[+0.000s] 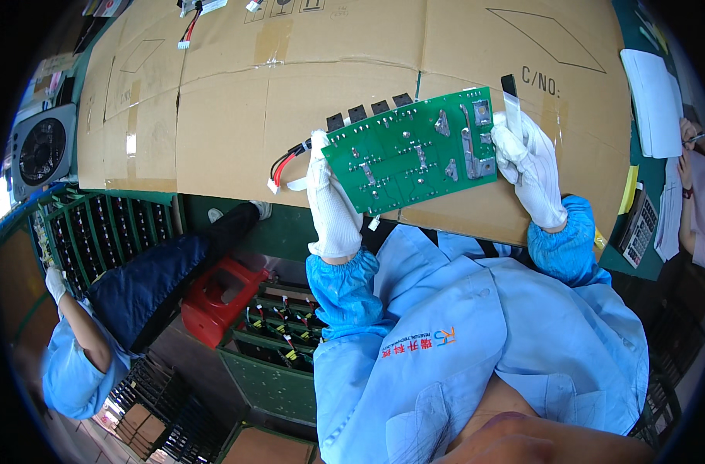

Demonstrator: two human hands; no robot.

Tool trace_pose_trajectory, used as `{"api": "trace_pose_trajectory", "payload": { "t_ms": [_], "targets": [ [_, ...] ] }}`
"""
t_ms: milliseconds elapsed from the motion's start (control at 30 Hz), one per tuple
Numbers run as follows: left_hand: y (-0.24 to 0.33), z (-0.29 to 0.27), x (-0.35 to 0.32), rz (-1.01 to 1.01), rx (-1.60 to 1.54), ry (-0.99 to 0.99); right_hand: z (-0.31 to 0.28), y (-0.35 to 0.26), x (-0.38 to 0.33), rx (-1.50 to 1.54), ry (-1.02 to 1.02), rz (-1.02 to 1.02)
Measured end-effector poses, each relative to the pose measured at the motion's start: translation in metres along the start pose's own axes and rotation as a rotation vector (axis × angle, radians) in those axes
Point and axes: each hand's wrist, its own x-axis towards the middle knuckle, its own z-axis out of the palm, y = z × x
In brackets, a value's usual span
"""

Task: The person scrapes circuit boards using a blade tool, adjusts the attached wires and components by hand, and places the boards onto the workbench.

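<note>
Landmark: green circuit board, held up tilted over the cardboard sheet, soldered face showing, black block parts jutting past its far edge. Left hand, white glove, at board's left end: fingers closed on that edge, partly hidden behind it, so exact grip can't be told. Right hand, white glove, just beside board's right end: fingers bent shut around a slim tool, pale with black tip, pointing away from the person; can't tell if the hand touches the board. Red and black wires with white plug stick out left of board. Farther left of board: grey fan. Nearer the person and left of board: red stool, green rack, co-worker. Well right of board: paper stack, calculator, second co-worker.
</note>
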Motion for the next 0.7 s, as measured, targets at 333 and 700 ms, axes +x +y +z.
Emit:
{"api": "trace_pose_trajectory", "payload": {
  "t_ms": [333, 700],
  "targets": [
    [0.0007, -0.0059, 0.0014, -0.049, 0.068, 0.008, 0.0025, -0.0030, -0.0023, 0.056, -0.001, 0.034],
    [0.0032, -0.0073, 0.0046, -0.108, 0.056, -0.049, 0.0013, 0.0005, -0.0021, 0.046, -0.016, -0.005]
  ]
}}
